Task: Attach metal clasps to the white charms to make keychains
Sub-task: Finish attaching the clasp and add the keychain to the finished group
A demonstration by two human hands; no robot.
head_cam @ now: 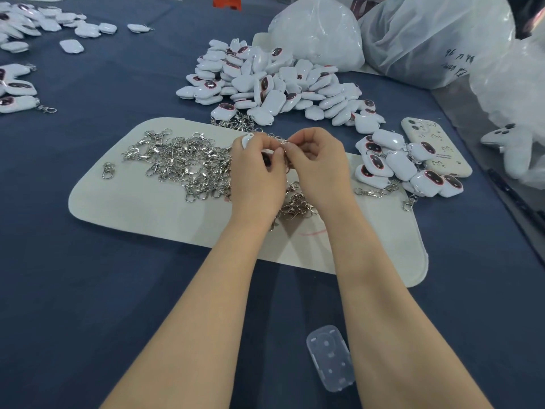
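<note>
My left hand [257, 169] grips a white charm [245, 140], mostly hidden behind its fingers. My right hand [317, 163] pinches a metal clasp [283, 143] right beside that charm, fingertips of both hands meeting. Both hands hover over a white mat [124, 202]. A heap of silver clasps [182, 163] lies on the mat just left of my hands, and a few more clasps [298, 205] lie under my wrists. A big pile of white charms [274, 87] sits beyond the mat. Charms with clasps attached [401, 166] are stacked to the right.
A phone in a white case [433, 146] lies by the right stack. Plastic bags [427, 39] stand at the back right. More charms [17, 90] are scattered far left. A clear plastic case [330, 357] lies near me on the dark blue cloth [88, 305].
</note>
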